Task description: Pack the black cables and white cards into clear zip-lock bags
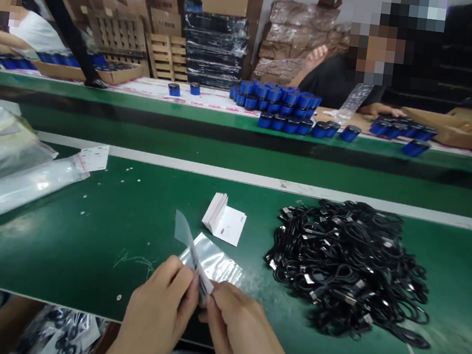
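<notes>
Centrally in the lower part of the head view, both of the person's bare hands are drawn in close around a small clear plastic bag (pixel 184 232). The left hand (pixel 161 299) has its fingers curled and pinches the bag from the left; the right hand (pixel 237 320) pinches its lower end between thumb and fingers. A white printed slip (pixel 208 283) shows against that end, but whether it lies inside the bag cannot be told. The bag is seen nearly edge-on, its long axis slanting from the fingers towards the upper left, its free end pointing away from the person.

Just beyond lie flat clear bags (pixel 220 263) and a stack of white cards (pixel 215 213). A tangled heap of black USB cables (pixel 345 263) covers the right of the green table (pixel 94 257). At the left edge, a long plastic sleeve (pixel 25 190) with whitish contents points to the upper right. Below the table edge, lower left, clear packaging (pixel 66 337) holds dark items. At upper left, a shallow cardboard tray (pixel 123 75) contains dark-topped pieces; the inside of the upper-right carton (pixel 466 132) is hidden.
</notes>
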{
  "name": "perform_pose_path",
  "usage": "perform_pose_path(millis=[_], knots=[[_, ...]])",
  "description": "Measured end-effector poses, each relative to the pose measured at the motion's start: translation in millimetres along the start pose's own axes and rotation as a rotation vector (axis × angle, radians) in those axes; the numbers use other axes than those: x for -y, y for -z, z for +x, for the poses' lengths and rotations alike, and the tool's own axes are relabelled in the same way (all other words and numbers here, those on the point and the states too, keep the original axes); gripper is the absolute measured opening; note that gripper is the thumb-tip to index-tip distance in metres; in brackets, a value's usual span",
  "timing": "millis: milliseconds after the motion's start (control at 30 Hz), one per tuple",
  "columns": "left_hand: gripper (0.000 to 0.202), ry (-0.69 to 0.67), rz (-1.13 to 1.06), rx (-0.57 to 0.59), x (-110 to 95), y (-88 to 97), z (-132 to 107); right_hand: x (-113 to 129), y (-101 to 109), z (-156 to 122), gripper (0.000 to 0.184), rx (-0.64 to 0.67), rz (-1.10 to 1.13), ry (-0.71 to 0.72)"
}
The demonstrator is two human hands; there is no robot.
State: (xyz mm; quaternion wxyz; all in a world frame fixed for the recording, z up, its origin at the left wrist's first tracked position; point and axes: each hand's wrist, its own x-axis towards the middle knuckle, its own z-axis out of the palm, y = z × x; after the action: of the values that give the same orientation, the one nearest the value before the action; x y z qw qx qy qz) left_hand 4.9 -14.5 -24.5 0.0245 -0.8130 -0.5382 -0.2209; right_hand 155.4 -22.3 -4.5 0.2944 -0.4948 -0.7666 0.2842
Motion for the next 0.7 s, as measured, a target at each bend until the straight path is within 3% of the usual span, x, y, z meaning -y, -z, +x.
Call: perform_pose_path(millis=[67,167,267,333,533,600,700], knots=[[0.026,-0.030,-0.056,0.020,0,2.7,-2,0,3,-1,0.027,-0.015,0.065,-0.052],[0.019,-0.075,-0.129,0.036,-4,6.8,-6,-4,2,0,0.009,-0.126,0.172,-0.203],[0.015,-0.092,-0.166,0.078,-9,10.7,-9,-9,-3,4,0.028,-0.143,0.337,-0.195],[0.016,-0.082,-0.213,0.104,-10,12.4,-10,-11,-8,8,0.018,-0.078,0.381,-0.165],[0.017,-0.020,-0.379,0.216,-6,8.1,-6,-11,-19,15,0.020,-0.085,0.230,-0.247],[0.018,0.024,-0.410,0.229,-4,4.8,-4,-12,-11,14,0.017,-0.040,0.204,-0.200],[0.021,0.066,-0.441,0.248,-3,-0.1,-1,-19,17,10,0.020,0.008,0.065,-0.100]])
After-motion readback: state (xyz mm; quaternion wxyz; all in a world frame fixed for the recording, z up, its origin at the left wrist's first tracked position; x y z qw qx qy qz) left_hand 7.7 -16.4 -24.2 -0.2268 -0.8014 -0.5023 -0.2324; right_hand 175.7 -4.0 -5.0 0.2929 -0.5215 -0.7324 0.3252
